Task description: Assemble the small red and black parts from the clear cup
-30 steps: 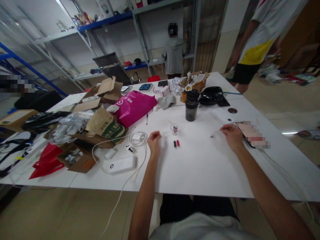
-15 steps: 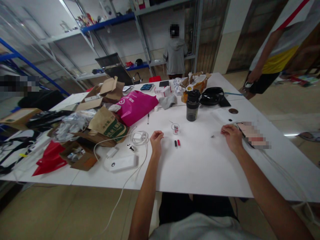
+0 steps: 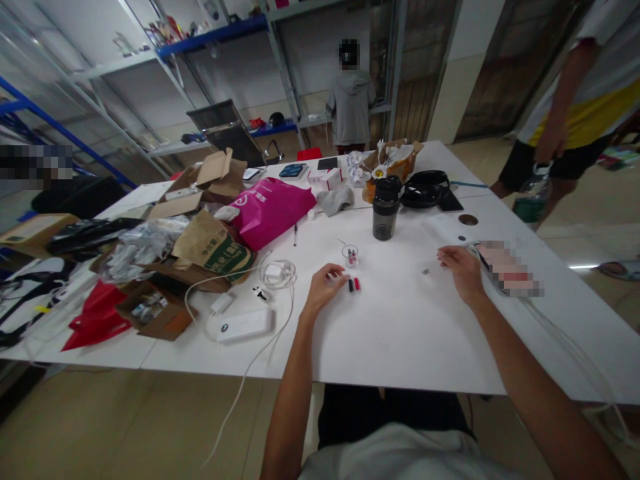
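Observation:
My left hand (image 3: 326, 283) rests on the white table (image 3: 400, 333) with its fingertips reaching right, touching or nearly touching a small black piece (image 3: 351, 285) that lies beside a small red piece (image 3: 357, 285). Its fingers are loosely curled and hold nothing. Just beyond stands a tiny clear cup (image 3: 349, 255) with small red bits inside. My right hand (image 3: 460, 267) lies palm down with its fingers loosely bent, empty, next to a phone (image 3: 505, 267) and near a tiny dark item (image 3: 425, 271).
A dark bottle (image 3: 385, 210) stands behind the cup. To the left lie a white cable coil (image 3: 280, 273), a white power bank (image 3: 243, 327), a pink bag (image 3: 270, 210), brown paper bags and cardboard boxes. A person (image 3: 575, 113) walks at the right; another (image 3: 349, 103) stands by the shelves.
My left hand has slid right from near the cable to the black and red pieces, its fingers uncurling. The person at the right has come closer. My right hand has barely moved.

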Motion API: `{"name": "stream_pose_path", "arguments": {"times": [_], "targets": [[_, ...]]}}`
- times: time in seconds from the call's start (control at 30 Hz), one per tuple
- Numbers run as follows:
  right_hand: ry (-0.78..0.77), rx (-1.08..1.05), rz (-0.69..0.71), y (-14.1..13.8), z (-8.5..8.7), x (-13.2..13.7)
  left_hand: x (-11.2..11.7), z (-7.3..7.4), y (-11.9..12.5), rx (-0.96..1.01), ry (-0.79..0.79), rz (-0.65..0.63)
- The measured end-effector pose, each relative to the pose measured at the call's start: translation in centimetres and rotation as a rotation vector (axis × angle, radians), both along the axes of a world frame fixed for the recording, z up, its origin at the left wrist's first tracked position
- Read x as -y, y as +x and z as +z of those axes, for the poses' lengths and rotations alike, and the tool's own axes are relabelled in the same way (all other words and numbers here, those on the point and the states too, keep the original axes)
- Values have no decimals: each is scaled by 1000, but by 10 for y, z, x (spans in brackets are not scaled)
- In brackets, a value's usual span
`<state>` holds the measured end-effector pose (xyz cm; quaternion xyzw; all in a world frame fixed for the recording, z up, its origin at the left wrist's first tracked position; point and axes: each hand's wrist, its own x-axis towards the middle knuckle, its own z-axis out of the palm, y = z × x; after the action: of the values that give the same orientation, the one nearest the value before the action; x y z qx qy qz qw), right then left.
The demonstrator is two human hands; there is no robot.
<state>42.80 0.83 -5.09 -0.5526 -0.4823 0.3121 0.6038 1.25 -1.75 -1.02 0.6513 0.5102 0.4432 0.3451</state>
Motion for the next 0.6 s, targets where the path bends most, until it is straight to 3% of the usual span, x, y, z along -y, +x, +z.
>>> {"name": "stream_pose_path", "arguments": {"times": [0.1, 0.23, 0.4, 0.6], "targets": [[-24, 243, 124, 1, 6, 8, 5, 1, 0, -234, 41, -113], [35, 470, 293, -2, 13, 16, 6, 1, -2, -373, 74, -174], [30, 591, 325, -3, 15, 19, 7, 4, -4, -399, 38, -183], [7, 576, 311, -3, 12, 17, 6, 6, -3, -395, 22, -182]]}}
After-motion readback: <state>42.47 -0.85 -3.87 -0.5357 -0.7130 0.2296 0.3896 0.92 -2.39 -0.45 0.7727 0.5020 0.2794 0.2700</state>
